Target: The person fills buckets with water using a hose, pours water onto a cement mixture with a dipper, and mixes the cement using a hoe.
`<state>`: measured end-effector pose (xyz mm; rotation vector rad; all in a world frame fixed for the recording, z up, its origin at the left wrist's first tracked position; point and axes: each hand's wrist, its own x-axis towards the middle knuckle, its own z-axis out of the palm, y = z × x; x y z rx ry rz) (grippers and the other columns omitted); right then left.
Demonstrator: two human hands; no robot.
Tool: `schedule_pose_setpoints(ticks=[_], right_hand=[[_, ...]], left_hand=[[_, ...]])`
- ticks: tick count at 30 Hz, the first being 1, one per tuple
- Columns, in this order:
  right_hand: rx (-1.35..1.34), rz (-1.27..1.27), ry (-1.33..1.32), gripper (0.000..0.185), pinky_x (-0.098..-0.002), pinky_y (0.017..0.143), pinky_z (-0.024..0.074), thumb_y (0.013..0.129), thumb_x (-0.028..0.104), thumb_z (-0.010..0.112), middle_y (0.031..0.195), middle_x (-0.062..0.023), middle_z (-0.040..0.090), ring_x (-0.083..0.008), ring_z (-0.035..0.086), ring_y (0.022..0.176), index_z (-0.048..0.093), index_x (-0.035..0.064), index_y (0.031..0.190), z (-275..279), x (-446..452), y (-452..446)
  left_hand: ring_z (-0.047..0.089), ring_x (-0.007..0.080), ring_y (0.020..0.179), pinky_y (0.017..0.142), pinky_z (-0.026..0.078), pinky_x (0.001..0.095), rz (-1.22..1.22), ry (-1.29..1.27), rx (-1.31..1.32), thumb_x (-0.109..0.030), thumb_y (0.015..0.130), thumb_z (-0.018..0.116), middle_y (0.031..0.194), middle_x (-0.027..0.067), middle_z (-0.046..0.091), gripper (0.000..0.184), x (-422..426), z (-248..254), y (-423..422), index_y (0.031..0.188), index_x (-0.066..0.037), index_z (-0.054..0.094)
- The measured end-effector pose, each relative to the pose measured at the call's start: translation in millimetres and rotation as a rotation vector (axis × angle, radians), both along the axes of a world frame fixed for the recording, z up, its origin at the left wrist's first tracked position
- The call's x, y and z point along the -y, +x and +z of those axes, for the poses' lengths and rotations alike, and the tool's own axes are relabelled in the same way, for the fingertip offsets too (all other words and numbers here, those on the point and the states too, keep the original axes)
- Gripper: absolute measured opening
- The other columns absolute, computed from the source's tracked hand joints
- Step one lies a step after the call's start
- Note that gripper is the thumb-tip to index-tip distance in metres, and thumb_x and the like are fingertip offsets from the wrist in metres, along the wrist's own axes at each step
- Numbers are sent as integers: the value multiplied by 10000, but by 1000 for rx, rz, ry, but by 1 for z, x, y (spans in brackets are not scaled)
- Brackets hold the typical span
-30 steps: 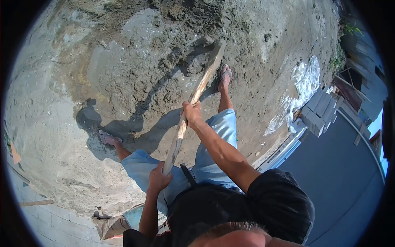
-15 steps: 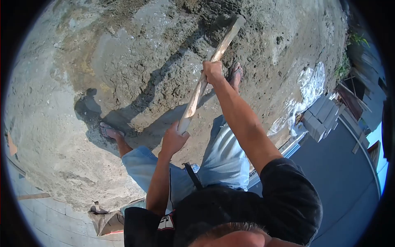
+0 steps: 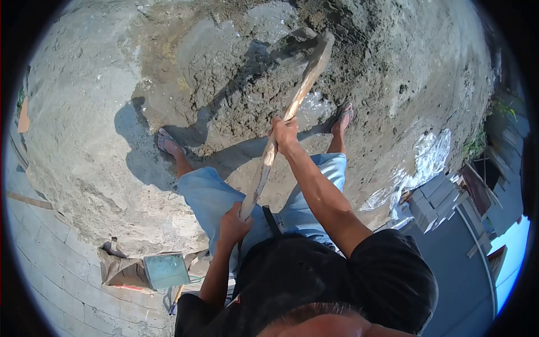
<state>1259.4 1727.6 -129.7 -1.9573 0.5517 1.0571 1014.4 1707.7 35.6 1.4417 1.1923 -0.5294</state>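
Both my hands grip the long wooden handle of a hoe [image 3: 306, 84]. My left hand [image 3: 234, 226] is closed round its lower end, close to my waist. Farther up the shaft, my right hand [image 3: 285, 133] wraps round it near the middle. The mud-caked hoe blade [image 3: 289, 46] is at the far end, partly sunk in or lying against the wet mix. A heap of wet grey mortar-like mix [image 3: 247, 101] spreads in front of my feet, with a shadow across it.
My sandalled feet [image 3: 171, 143] stand apart at the mix's near edge. Crumpled clear plastic sheet [image 3: 429, 154] and stacked grey blocks [image 3: 432, 199] lie to the right. A torn paper sack [image 3: 123, 269] and a greenish box-like container [image 3: 167, 271] stand at the lower left on paving.
The hoe and both hands have drawn back toward my body, and the blade has come into sight over the mix. The view has shifted, showing more of the lower-left paving.
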Motion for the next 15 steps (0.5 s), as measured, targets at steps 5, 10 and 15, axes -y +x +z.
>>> schedule_pose_setpoints(ticks=[5, 10, 15], right_hand=[[218, 295, 8, 145, -362, 409, 422, 740, 104, 588, 575, -117, 549, -218, 546, 472, 545, -34, 724, -59, -66, 145], [0, 278, -59, 200, -381, 459, 431, 731, 128, 605, 618, -101, 558, -232, 543, 505, 537, -52, 786, -166, -12, -21], [-233, 38, -61, 347, -362, 461, 461, 785, 118, 618, 669, -110, 538, -199, 551, 502, 374, 3, 1003, -30, -5, -134]], left_hand=[[621, 418, 732, 637, 497, 468, 85, 72, 149, -197, 709, 666, 777, 222, 630, 371, -26, -94, 99, 1009, -45, 510], [619, 428, 749, 657, 490, 479, 87, 32, -23, -192, 726, 645, 776, 250, 625, 358, -27, -59, 6, 1012, -22, 513], [623, 433, 763, 680, 498, 472, -45, -118, -176, -188, 702, 658, 797, 249, 635, 390, -46, 24, -102, 1031, -23, 528]])
